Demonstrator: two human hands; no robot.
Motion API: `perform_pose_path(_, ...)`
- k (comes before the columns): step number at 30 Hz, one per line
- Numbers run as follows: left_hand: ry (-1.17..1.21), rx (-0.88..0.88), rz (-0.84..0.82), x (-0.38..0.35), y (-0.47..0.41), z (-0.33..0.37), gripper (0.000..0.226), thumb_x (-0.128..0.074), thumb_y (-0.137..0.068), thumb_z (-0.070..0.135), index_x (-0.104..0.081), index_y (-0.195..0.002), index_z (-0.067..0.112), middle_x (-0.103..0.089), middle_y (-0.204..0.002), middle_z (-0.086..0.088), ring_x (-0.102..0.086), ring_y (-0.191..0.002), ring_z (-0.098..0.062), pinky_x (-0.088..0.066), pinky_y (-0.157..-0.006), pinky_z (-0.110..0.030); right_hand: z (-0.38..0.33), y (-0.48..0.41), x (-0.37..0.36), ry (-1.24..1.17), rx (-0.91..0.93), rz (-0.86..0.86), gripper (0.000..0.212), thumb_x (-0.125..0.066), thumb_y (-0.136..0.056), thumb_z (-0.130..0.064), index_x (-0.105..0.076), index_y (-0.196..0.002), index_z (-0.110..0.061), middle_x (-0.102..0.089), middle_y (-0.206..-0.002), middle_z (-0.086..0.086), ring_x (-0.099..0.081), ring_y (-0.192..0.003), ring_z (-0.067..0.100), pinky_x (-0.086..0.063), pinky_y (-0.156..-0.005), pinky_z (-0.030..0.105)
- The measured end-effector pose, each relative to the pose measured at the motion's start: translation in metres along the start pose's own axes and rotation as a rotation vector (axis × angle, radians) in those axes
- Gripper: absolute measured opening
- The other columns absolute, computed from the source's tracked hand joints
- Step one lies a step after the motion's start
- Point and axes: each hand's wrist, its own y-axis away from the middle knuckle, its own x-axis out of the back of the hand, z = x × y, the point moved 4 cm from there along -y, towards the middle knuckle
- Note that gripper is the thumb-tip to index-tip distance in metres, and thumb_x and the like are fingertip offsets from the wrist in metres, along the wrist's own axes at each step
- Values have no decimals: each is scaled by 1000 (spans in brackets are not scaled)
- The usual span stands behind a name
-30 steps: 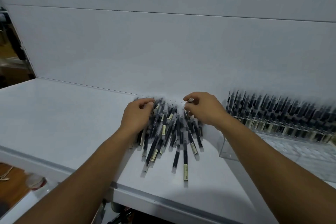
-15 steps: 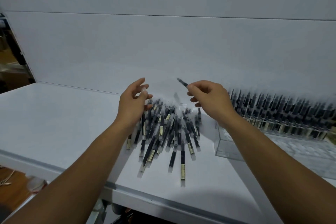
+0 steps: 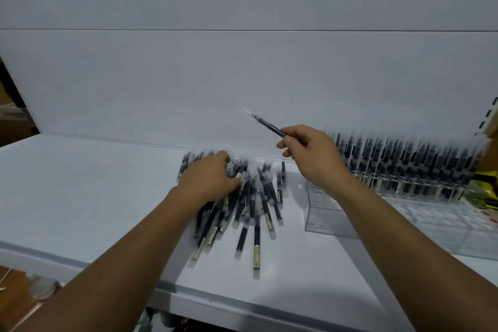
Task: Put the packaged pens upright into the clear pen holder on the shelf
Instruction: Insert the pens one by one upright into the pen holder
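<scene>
A heap of packaged pens [image 3: 250,205], black barrels in clear sleeves, lies fanned out on the white shelf [image 3: 80,191]. My left hand [image 3: 210,178] lies on the heap's left far end with its fingers curled down around some of the pens. My right hand [image 3: 310,156] is raised above the shelf. It pinches one packaged pen [image 3: 269,128], which slants up and to the left. The clear pen holder [image 3: 331,218] stands to the right of the heap. Many upright pens [image 3: 404,164] fill its back rows, and its near part shows only clear plastic.
A white back wall [image 3: 242,75] rises straight behind the pile and holder. The shelf's front edge [image 3: 188,286] runs across below my forearms, with floor and clutter underneath at lower left. Yellow packaging [image 3: 485,186] sits at the far right beside the holder.
My left hand has dropped from open in the air back onto the pile. My right hand has lifted its pen higher and moved right, toward the holder.
</scene>
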Motion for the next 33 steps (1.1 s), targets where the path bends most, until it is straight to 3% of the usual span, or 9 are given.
perform_pose_path(3,-13,5,23,-1,-1,6,55,-62,-88,45,-43,-134,22,-65,-110,2,-54,-90,-15,-46,-80,-31,1,4,6,-9,-8,-5,17,-49,-101,-18,-59,-115,-21,-71,-87,-14,-66,-77,-2,-51,-69,17)
perform_pose_path(8,64,16,-1,-8,-6,15,45,-61,-88,33,-49,-130,23,-65,-116,2,-55,-85,-12,-40,-70,-26,1,10,17,-18,-22,-21,9,-55,-97,-24,-53,-106,-24,-75,-84,-11,-69,-79,-1,-55,-79,29)
perform_pose_path(13,289,18,67,-6,-11,23,24,-56,-90,26,-54,-113,28,-60,-102,7,-60,-69,-9,-43,-57,-23,2,13,37,-11,-1,46,6,-64,-92,-29,-63,-94,-24,-70,-84,-8,-63,-71,3,-51,-69,22)
perform_pose_path(16,391,-44,141,0,-13,36,17,-56,-92,30,-54,-109,31,-55,-100,15,-58,-70,-7,-45,-60,-25,6,14,52,-44,2,59,3,-67,-90,-25,-67,-92,-23,-62,-74,-12,-53,-58,1,-46,-56,12)
perform_pose_path(18,492,-117,172,4,-16,49,13,-58,-92,30,-55,-105,32,-58,-97,15,-59,-72,-7,-46,-59,-24,11,14,65,-67,-3,81,4,-67,-90,-21,-68,-94,-20,-57,-71,-11,-50,-58,2,-46,-56,13)
perform_pose_path(22,738,-213,208,9,-20,77,15,-62,-91,28,-59,-105,31,-64,-95,11,-59,-71,-8,-44,-61,-21,20,12,90,-87,-30,146,12,-66,-90,-17,-65,-102,-20,-59,-77,1,-56,-71,18,-57,-73,35)
perform_pose_path(25,879,-258,210,4,-23,98,15,-64,-91,27,-59,-101,37,-66,-95,7,-61,-78,-12,-48,-64,-15,29,13,109,-76,-47,207,4,-64,-93,-20,-66,-96,-19,-71,-87,7,-68,-82,27,-58,-78,47)
perform_pose_path(29,978,-336,168,-14,-28,119,12,-62,-92,29,-60,-96,39,-68,-93,2,-65,-89,-17,-52,-81,-29,42,14,123,34,-74,240,14,-61,-94,-31,-69,-90,-20,-70,-82,4,-67,-82,28,-57,-78,45)
perform_pose_path(33,1007,-392,168,-27,-29,128,13,-62,-92,28,-60,-99,38,-66,-84,-1,-63,-79,-13,-52,-76,-24,56,9,123,84,-70,246,6,-66,-92,-26,-68,-97,-26,-70,-88,8,-69,-86,28,-58,-81,48)
